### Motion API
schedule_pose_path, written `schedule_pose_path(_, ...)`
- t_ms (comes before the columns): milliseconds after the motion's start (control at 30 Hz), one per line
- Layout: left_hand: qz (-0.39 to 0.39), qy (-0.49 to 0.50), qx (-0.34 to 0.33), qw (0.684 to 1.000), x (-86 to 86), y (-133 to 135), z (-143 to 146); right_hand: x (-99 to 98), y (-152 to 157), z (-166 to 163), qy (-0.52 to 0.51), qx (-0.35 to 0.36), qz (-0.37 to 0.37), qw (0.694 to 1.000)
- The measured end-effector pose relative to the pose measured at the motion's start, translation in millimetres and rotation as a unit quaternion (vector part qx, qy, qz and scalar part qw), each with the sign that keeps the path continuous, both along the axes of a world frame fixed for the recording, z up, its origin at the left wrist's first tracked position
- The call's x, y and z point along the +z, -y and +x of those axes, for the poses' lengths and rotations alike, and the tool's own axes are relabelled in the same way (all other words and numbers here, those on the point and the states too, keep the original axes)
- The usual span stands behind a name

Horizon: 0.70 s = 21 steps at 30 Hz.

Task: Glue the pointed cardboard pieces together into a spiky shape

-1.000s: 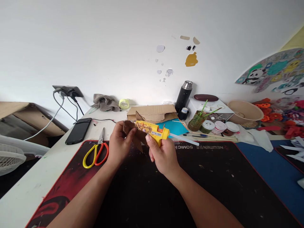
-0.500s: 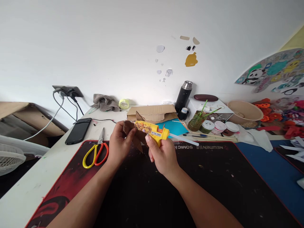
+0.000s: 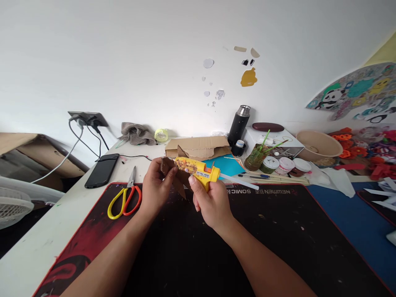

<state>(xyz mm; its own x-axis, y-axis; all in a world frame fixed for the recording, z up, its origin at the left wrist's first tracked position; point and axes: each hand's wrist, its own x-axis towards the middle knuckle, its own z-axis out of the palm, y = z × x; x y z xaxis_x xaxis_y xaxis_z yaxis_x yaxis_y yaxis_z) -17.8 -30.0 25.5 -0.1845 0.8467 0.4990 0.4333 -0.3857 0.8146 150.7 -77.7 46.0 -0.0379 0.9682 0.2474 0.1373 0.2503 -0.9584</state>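
My right hand (image 3: 212, 202) is closed round the grip of a yellow glue gun (image 3: 199, 170), forefinger on the trigger. The gun's crusted nozzle points left, and a clear glue stick (image 3: 239, 181) juts out of its back to the right. My left hand (image 3: 154, 187) pinches a brown piece of cardboard (image 3: 179, 183) held up just under and behind the nozzle. Both hands hover above the far edge of a black desk mat (image 3: 278, 231) with a red border.
Yellow and orange scissors (image 3: 125, 198) lie at the mat's left corner, a black phone (image 3: 102, 170) beyond them. Behind the hands are flat cardboard (image 3: 198, 146), blue paper (image 3: 227, 165), a black flask (image 3: 239, 123), paint jars (image 3: 286, 166) and a beige bowl (image 3: 318, 144).
The glue gun's nozzle has crept very slightly to the left along the cardboard. Otherwise nothing has visibly moved.
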Motion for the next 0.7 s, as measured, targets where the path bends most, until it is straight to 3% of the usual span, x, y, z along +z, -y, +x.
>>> schedule_pose_path(700, -0.006, 0.0, -0.006, 1.0, -1.0, -0.6, -0.2, -1.2, 2.1, -0.1, -0.002, 0.005, -0.006, 1.0)
